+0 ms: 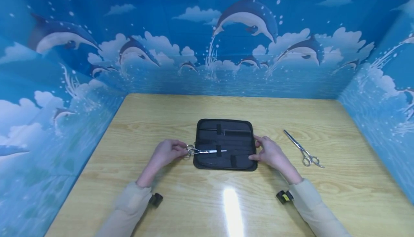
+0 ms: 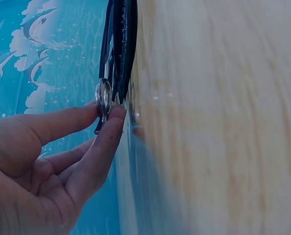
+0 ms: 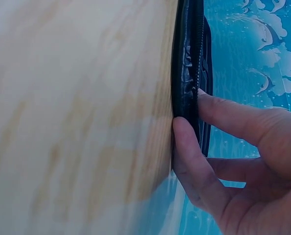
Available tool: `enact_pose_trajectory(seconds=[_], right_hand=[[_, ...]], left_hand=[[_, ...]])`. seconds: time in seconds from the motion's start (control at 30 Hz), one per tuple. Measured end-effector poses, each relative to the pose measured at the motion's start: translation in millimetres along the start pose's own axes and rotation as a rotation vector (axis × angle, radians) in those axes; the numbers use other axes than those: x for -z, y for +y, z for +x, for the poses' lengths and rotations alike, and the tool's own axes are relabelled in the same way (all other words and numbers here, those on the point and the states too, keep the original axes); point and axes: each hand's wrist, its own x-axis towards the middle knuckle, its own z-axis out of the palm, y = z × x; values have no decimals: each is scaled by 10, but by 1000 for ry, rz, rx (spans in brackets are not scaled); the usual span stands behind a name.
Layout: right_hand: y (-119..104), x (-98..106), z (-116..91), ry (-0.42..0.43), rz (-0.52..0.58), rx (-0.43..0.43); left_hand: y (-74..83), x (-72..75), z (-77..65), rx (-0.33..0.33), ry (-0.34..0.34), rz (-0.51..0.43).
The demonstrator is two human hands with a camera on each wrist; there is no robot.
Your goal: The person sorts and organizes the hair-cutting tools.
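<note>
A black zippered case (image 1: 240, 145) lies open and flat on the table. Across its left part lies a pair of silver scissors (image 1: 210, 151), blades pointing right and passing under a black elastic loop (image 1: 219, 150). My left hand (image 1: 167, 153) pinches the scissors' finger rings, which stick out past the case's left edge. In the left wrist view, thumb and fingertips meet on a metal ring (image 2: 104, 95). At the opposite side my right hand (image 1: 271, 153) grips the case's right edge, thumb on top. The right wrist view shows fingertips against the zippered rim (image 3: 187, 73).
A second pair of silver scissors (image 1: 295, 141) lies on the wooden table (image 1: 155, 118) to the right of the case. In the case's upper part sits a black comb (image 1: 237, 133). Blue dolphin-print walls (image 1: 181, 75) enclose the table's back and sides.
</note>
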Motion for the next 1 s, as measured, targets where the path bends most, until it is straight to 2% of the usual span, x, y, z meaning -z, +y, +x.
enact_pose_trajectory(seconds=[0.17, 0.47, 0.63, 1.0], right_hand=[[3, 0, 6, 1, -5, -1], [3, -3, 11, -4, 3, -3], [11, 0, 5, 7, 1, 13], [16, -6, 6, 10, 6, 12]], left_hand=[[14, -11, 2, 1, -6, 25], [34, -70, 16, 13, -19, -66], [51, -109, 25, -4, -21, -89], [121, -152, 48, -41, -26, -35]])
